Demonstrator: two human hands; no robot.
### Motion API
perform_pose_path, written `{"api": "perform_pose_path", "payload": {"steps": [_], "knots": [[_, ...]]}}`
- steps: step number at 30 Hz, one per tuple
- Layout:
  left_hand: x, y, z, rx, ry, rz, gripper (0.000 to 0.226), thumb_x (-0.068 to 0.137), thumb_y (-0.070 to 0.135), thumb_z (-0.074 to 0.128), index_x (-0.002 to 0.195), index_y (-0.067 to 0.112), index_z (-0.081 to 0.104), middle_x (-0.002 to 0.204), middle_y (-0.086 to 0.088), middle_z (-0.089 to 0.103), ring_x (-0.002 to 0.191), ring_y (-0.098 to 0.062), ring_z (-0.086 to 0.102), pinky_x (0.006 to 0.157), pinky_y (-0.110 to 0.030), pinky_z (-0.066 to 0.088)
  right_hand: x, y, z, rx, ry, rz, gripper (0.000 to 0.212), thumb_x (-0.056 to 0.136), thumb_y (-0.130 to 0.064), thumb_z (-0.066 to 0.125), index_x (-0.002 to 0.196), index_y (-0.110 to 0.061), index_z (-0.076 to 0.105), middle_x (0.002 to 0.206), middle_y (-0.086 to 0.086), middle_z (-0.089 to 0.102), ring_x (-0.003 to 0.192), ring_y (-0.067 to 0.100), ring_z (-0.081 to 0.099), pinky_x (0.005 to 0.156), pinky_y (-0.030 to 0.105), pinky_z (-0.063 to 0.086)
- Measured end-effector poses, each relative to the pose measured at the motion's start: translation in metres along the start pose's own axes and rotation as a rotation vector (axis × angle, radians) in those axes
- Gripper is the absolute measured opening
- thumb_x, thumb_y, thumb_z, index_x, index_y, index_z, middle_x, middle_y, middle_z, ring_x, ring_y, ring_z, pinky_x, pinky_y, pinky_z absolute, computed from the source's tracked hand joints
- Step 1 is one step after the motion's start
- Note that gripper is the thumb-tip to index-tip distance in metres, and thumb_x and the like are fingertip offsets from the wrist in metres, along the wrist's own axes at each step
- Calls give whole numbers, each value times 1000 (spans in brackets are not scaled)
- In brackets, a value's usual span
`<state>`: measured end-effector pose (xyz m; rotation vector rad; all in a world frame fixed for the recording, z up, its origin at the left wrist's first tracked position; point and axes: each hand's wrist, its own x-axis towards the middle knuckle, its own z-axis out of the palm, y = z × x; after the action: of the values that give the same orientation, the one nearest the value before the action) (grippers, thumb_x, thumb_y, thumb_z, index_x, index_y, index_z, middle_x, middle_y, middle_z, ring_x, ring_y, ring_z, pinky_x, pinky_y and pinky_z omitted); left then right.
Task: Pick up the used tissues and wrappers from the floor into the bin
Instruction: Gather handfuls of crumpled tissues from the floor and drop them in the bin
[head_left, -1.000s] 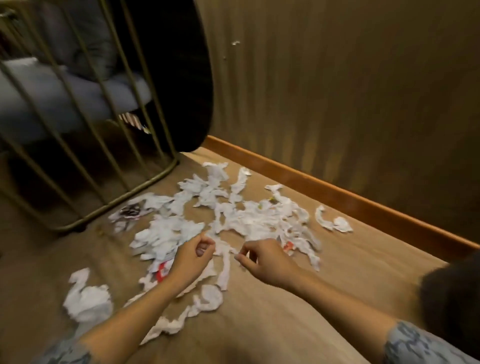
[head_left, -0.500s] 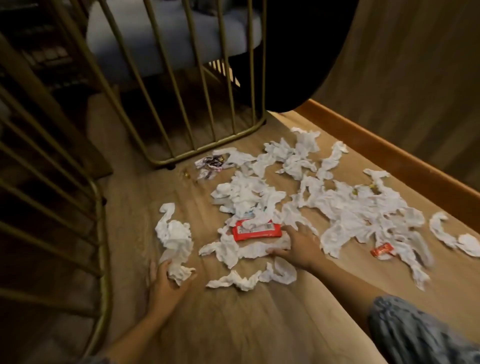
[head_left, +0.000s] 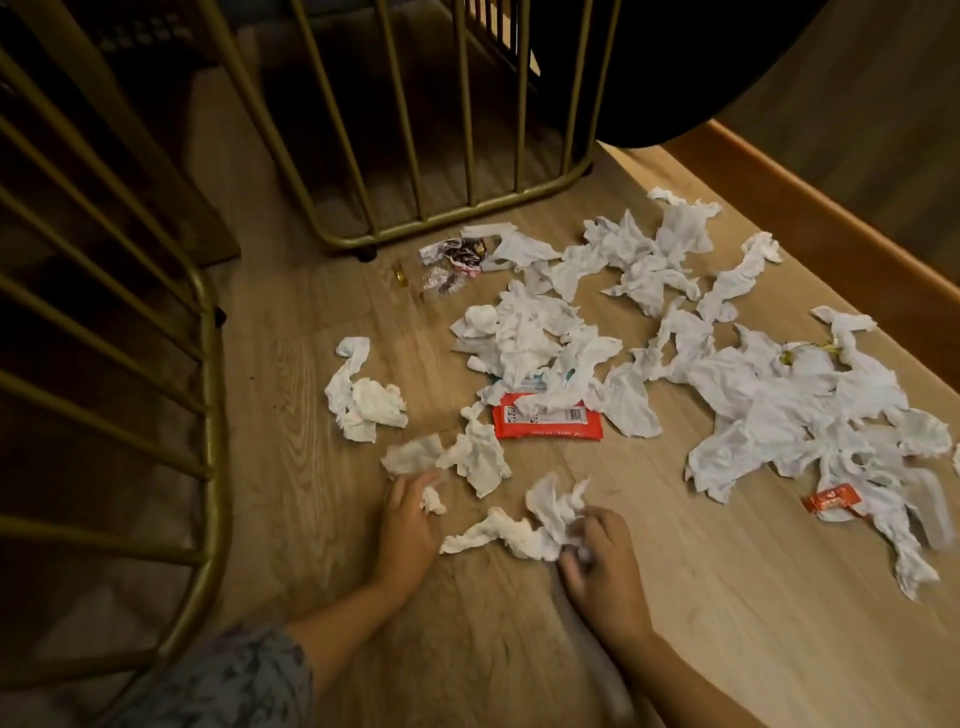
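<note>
Several crumpled white tissues lie scattered over the wooden floor (head_left: 727, 597), the biggest heap (head_left: 789, 410) at the right. A red wrapper (head_left: 548, 423) lies half under tissues in the middle. A small red sachet (head_left: 831, 503) sits at the right, and shiny wrappers (head_left: 452, 262) lie near the gold frame. My left hand (head_left: 408, 525) rests on the floor with a small tissue scrap (head_left: 431, 501) at its fingers. My right hand (head_left: 602, 564) pinches the end of a long twisted tissue (head_left: 524, 527). No bin is in view.
A gold metal bar frame (head_left: 452, 213) stands on the floor at the back. Another gold barred frame (head_left: 210, 395) curves along the left. An orange-brown skirting board (head_left: 841, 208) runs along the wall at the right. A separate tissue clump (head_left: 361, 397) lies left of the pile.
The camera has tilted further down and left. My left hand left the tissue clump at the left and moved right. My right hand drew back from the red wrapper onto a nearer tissue.
</note>
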<state>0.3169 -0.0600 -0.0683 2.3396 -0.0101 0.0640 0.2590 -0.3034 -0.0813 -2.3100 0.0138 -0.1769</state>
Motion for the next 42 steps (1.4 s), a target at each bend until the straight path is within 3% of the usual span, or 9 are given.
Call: {"api": "perform_pose_path", "payload": {"steps": [3, 10, 16, 19, 23, 26, 31, 39, 42], "knots": [[-7, 7, 4, -119, -7, 32, 35, 81, -3, 46, 109, 12, 61, 115, -3, 60, 108, -5, 56, 94, -29, 48, -1, 7, -14, 47, 124, 39, 11, 73, -19, 47, 75, -13, 56, 80, -7, 44, 78, 14, 42, 70, 14, 33], [55, 22, -19, -183, 173, 61, 37, 81, 49, 56, 82, 13, 62, 77, 3, 61, 74, -4, 58, 65, -16, 44, 52, -17, -49, 197, 322, 177, 21, 75, -8, 44, 74, -2, 64, 101, 7, 50, 93, 0, 48, 79, 7, 37], [64, 27, 25, 26, -192, 114, 80, 60, 69, 67, 124, 22, 59, 138, 0, 40, 129, -11, 32, 106, -24, 27, 32, -28, -3, -197, -169, 26, 58, 79, -76, 50, 103, -26, 63, 143, 2, 39, 132, 25, 33, 107, 45, 35], [46, 23, 41, 209, -215, 240, 63, 71, 60, 63, 124, 26, 58, 144, 5, 42, 137, -16, 27, 113, -43, 23, 5, -20, 13, -282, -208, -79, 51, 84, -70, 54, 101, -22, 59, 147, 7, 40, 141, 30, 27, 115, 54, 23], [24, 6, 30, 48, -274, 344, 33, 76, 20, 66, 108, 21, 59, 109, -4, 59, 107, -14, 49, 90, -40, 47, -5, -10, 5, -24, -137, -92, 8, 92, -30, 54, 89, -24, 51, 110, -8, 48, 103, 7, 46, 83, 30, 47], [27, -1, 9, -30, -258, 294, 34, 78, 29, 56, 108, 14, 63, 100, -10, 63, 92, -10, 53, 80, -16, 45, 8, -10, -8, 93, -35, -22, 7, 86, -24, 53, 86, -25, 45, 94, -11, 45, 84, 1, 46, 69, 13, 37], [83, -2, -22, 20, 82, 187, 41, 67, 40, 77, 69, 1, 65, 75, -5, 56, 66, -13, 51, 55, -22, 43, 47, -25, -23, 94, 78, 6, 38, 83, -9, 64, 119, -12, 53, 108, -7, 52, 87, 0, 50, 73, 1, 37], [144, -15, -41, -40, 234, -189, 92, 46, 58, 84, 111, -4, 61, 132, -9, 49, 122, -17, 46, 106, -18, 34, 125, -46, -28, 44, 74, -125, 25, 79, -27, 44, 75, -10, 62, 73, -1, 57, 67, 10, 50, 57, 29, 43], [132, -27, -34, 43, 119, -211, 63, 65, 30, 87, 112, -3, 62, 124, -14, 56, 126, -31, 45, 110, -13, 19, 129, -42, -25, 50, 47, -68, 28, 79, -33, 45, 74, -12, 63, 72, 0, 60, 66, 8, 52, 57, 32, 46]]}}
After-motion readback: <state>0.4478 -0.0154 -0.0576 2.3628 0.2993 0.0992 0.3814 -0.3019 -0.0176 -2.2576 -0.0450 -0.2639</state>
